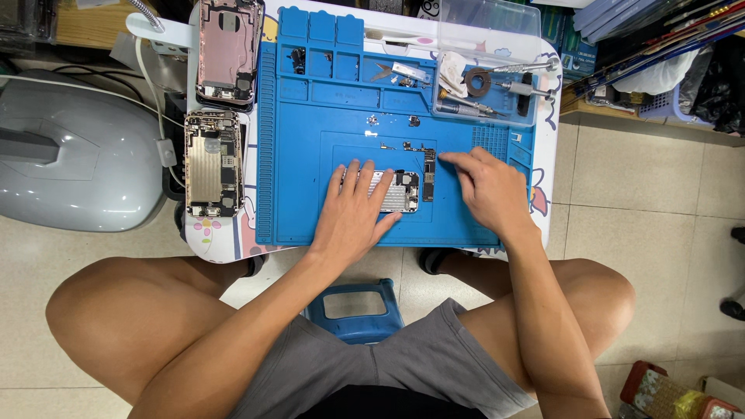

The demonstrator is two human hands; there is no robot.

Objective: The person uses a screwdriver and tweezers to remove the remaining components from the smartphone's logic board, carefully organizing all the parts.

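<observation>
Centre of the frame: left hand laid flat, fingers spread, over a small silver metal plate on the blue mat; fingertips resting on the plate's left part, nothing pinched, right end of the plate left showing. Just right of the plate, a narrow dark circuit board standing lengthwise, a few tiny loose parts above it. Right hand right of the board, knuckles up, forefinger stretched toward upper left with its tip just beside the board's top end; thumb and other fingers curled under, so cannot tell whether anything is pinched.

Open blue surface left of the left hand and along the mat's near edge; raised ribbed border at far left, small compartments along the top edge. Clear plastic tray with tools at upper right, near the right hand. Off the mat at upper left, two opened phones, well apart from both hands.

Both forearms coming up from the bottom of the frame, wrists low, elbows over bare knees.
</observation>
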